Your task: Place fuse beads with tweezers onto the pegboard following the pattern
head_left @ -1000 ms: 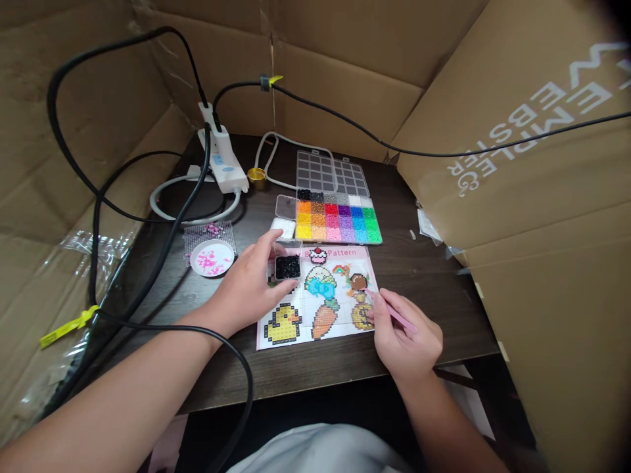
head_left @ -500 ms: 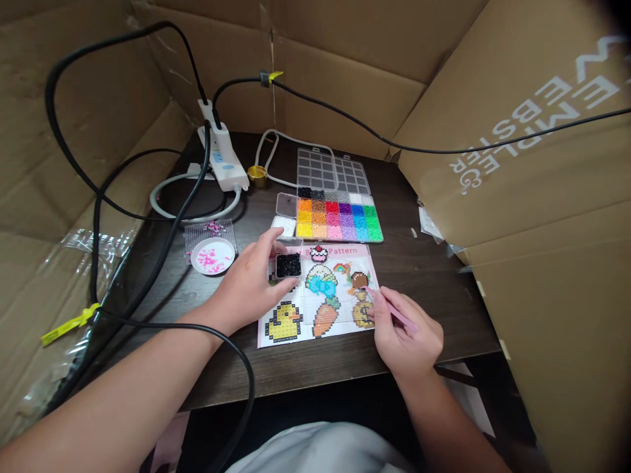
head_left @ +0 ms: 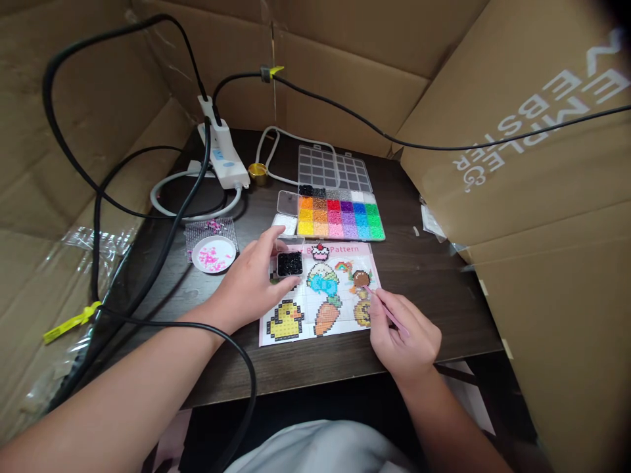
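Note:
My left hand [head_left: 249,282] is curled around a small clear box of black beads [head_left: 289,264], thumb and fingers pinching its sides. The box rests on the top left of a pink-edged bead pattern sheet [head_left: 320,295] with a duck, a carrot and a money bag printed on it. My right hand [head_left: 401,335] pinches pink tweezers [head_left: 387,310]; their tip points at the sheet's right side near the brown figure. A compartment tray of coloured beads [head_left: 340,220] lies just behind the sheet with its clear lid open.
A white dish with pink beads [head_left: 213,255] sits on a clear pegboard [head_left: 211,230] to the left. A white power strip [head_left: 224,154], thick black cables [head_left: 148,276] and a gold cap [head_left: 257,173] lie at the back. Cardboard walls [head_left: 517,131] surround the dark table [head_left: 424,276].
My right hand with the tweezers has shifted slightly left, toward the sheet. The left hand stays on the black-bead box. The view has tilted a little.

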{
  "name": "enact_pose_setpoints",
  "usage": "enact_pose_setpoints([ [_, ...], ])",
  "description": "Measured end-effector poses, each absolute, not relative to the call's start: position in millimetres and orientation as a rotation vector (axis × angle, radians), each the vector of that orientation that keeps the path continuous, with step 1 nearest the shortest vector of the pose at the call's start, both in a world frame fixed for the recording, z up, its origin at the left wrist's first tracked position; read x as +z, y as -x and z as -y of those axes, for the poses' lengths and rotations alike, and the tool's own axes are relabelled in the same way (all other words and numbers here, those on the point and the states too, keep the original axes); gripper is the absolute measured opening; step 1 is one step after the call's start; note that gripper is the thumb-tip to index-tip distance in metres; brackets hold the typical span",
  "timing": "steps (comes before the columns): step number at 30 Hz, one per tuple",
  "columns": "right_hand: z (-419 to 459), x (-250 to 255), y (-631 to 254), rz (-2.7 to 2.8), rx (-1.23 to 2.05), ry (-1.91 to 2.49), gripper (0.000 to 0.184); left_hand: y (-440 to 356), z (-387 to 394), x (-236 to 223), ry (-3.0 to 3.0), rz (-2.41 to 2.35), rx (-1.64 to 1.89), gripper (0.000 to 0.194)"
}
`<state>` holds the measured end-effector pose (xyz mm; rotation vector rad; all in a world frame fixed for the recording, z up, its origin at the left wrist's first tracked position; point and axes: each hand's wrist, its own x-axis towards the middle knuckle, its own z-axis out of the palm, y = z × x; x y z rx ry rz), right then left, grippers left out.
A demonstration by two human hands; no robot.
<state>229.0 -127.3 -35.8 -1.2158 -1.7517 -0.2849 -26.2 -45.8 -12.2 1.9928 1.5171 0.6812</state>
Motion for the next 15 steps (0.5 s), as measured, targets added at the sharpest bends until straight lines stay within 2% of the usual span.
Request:
enact_pose_setpoints([
  [15,129.6,-36.6,-231.0,1.747,-0.297,1.247,0.031,25.4,46.5,-11.7,-2.009,-1.513,0.69,0.078],
])
